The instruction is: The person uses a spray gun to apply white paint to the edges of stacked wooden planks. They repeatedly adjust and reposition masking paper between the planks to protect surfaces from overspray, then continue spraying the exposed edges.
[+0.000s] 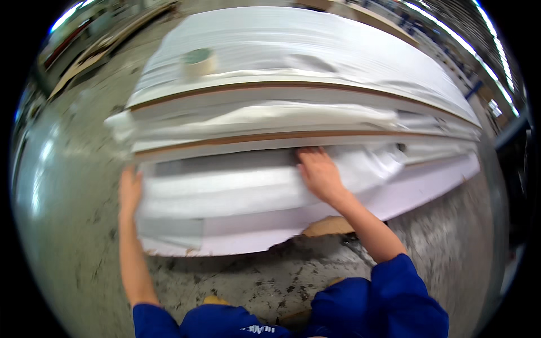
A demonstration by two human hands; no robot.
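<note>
A tall stack of large flat panels wrapped in white foam sheet [293, 62] stands in front of me. My right hand [319, 173] lies flat on the white wrapping of a lower panel [225, 197], fingertips under the edge of the panel above. My left hand [130, 188] presses against the left end of that same wrapped panel, fingers extended upward. Neither hand encloses anything. A roll of pale tape [198, 61] sits on top of the stack at the left.
The stack rests on a worn, stained concrete floor [73, 186]. A brown block [327, 226] shows under the stack's near edge. Boards and timber [96, 53] lie at the far left. My blue sleeves [394, 298] fill the lower edge.
</note>
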